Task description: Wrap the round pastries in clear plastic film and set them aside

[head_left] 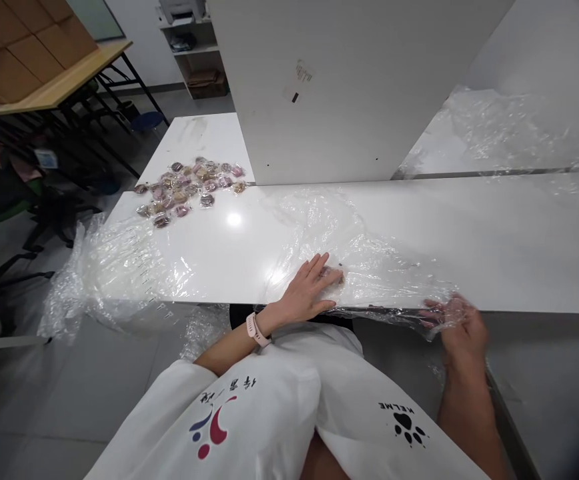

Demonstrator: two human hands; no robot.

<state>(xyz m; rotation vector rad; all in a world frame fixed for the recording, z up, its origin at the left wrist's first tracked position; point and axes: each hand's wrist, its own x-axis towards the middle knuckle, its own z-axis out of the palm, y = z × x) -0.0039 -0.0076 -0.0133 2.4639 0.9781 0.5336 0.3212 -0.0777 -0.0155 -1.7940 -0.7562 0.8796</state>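
"Starting at the small piece [339, 279]: it lies partly beneath your left hand [307, 290], near the front edge of the desk [519, 240]. How do your hands stand?"

"Your left hand lies palm down, fingers extended, forefinger and thumb parted from the rest. Your right hand [464, 327] is at the front edge with clear film [384, 260] about its fingers; whether they pinch it, I cannot tell."

"How far along would you be judged?"

"Partway. Your film lies loose and rumpled between both hands, so this portion appears unfinished. To your left, well apart from your hands, a cluster of wrapped pieces [184, 190] lies beside the white panel [339, 127]. Layered plastic [124, 267] hangs over the edge there, apparently unused. What is left cannot be counted."

"And what escapes inspection?"

"Your left hand hides most of the small piece; whether film passes over or under it is unclear. Glare blurs the film's folds. Dark spots along the edge below your left hand cannot be identified. Your desk's right end is cut off."
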